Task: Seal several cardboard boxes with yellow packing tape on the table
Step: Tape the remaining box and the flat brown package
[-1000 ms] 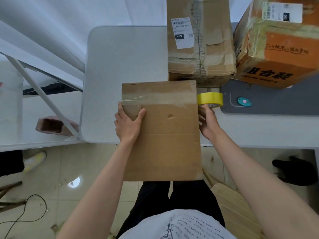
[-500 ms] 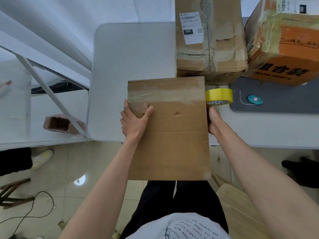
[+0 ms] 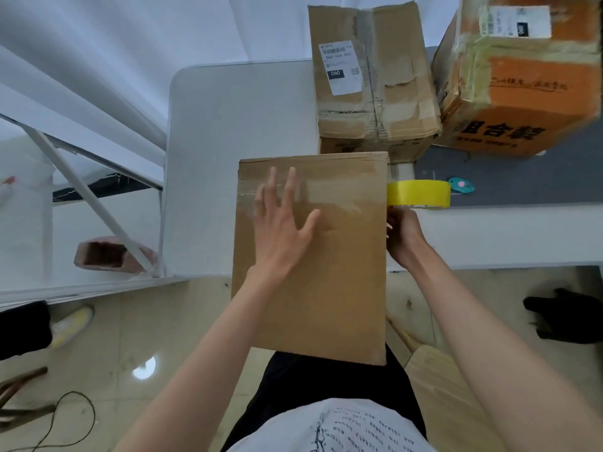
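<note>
The left hand (image 3: 280, 230) lies flat, fingers spread, on the box (image 3: 313, 256), apparently steadying it at the table (image 3: 241, 141) edge. Just right of the box, the right hand (image 3: 403, 236) curls under the yellow tape (image 3: 419, 194), likely pinching its end to start a strip, though its fingers are mostly hidden.

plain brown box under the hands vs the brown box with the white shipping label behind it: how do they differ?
The plain brown cardboard box overhangs the white table's near edge; the labelled brown cardboard box sits fully on it, farther back. The plain one bears no label; the other carries a white barcode sticker. The left hand lies flat on the plain one; nothing touches the labelled one. The labelled box looks more torn. Both show old clear tape.
</note>
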A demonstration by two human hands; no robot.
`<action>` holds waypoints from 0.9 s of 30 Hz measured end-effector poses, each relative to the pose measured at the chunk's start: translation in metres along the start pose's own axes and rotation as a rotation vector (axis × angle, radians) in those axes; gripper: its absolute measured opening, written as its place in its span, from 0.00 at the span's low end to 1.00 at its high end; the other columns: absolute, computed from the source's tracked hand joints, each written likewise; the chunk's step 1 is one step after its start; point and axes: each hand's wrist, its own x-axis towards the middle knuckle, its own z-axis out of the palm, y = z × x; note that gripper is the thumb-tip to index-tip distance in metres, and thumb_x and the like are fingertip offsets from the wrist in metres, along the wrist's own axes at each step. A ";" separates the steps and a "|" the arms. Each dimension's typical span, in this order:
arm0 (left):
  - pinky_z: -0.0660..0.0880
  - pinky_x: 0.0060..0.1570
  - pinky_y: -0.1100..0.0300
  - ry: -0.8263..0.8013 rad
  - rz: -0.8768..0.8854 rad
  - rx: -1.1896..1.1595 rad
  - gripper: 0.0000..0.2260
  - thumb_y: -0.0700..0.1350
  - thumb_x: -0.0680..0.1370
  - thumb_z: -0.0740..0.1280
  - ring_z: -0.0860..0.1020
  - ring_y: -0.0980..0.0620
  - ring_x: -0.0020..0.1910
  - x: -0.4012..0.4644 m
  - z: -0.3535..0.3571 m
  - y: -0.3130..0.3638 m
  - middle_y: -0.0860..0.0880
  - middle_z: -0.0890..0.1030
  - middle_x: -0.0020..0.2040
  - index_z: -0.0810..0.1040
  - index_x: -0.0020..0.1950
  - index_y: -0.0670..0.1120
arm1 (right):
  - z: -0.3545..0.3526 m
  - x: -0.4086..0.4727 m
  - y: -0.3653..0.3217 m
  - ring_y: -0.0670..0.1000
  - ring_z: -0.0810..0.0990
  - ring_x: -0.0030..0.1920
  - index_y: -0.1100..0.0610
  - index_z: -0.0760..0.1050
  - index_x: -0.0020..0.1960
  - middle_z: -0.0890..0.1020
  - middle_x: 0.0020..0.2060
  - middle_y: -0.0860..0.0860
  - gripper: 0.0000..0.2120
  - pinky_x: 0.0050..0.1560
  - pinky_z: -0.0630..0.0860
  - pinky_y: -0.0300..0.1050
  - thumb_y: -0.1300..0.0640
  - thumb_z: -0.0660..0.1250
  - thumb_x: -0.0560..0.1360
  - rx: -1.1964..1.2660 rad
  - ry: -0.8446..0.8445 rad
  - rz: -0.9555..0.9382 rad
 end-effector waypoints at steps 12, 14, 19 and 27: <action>0.72 0.65 0.49 -0.331 -0.191 -0.330 0.51 0.76 0.68 0.66 0.64 0.41 0.76 0.047 -0.047 0.086 0.43 0.61 0.80 0.58 0.81 0.46 | 0.033 -0.078 -0.091 0.53 0.77 0.57 0.55 0.72 0.60 0.79 0.50 0.49 0.18 0.61 0.74 0.54 0.44 0.63 0.77 -0.510 0.119 -0.435; 0.72 0.65 0.50 -0.295 -0.135 -0.412 0.42 0.71 0.73 0.66 0.67 0.45 0.74 0.051 -0.061 0.075 0.45 0.67 0.77 0.59 0.81 0.52 | 0.042 -0.084 -0.094 0.50 0.77 0.58 0.54 0.68 0.64 0.78 0.53 0.48 0.20 0.58 0.73 0.51 0.46 0.67 0.78 -0.550 0.091 -0.491; 0.68 0.69 0.54 -0.208 -0.010 -0.512 0.23 0.55 0.83 0.61 0.71 0.52 0.70 0.054 -0.083 0.051 0.48 0.72 0.72 0.67 0.77 0.50 | 0.083 -0.100 -0.093 0.53 0.67 0.67 0.41 0.58 0.75 0.63 0.64 0.50 0.40 0.65 0.69 0.47 0.48 0.77 0.71 -0.662 -0.057 -0.800; 0.69 0.47 0.75 -0.166 -0.041 -0.489 0.28 0.57 0.75 0.74 0.76 0.63 0.55 0.054 -0.096 0.022 0.57 0.78 0.60 0.71 0.72 0.52 | 0.153 -0.095 -0.100 0.54 0.73 0.65 0.36 0.74 0.52 0.73 0.59 0.47 0.12 0.67 0.73 0.60 0.45 0.74 0.72 -0.547 -0.139 -0.883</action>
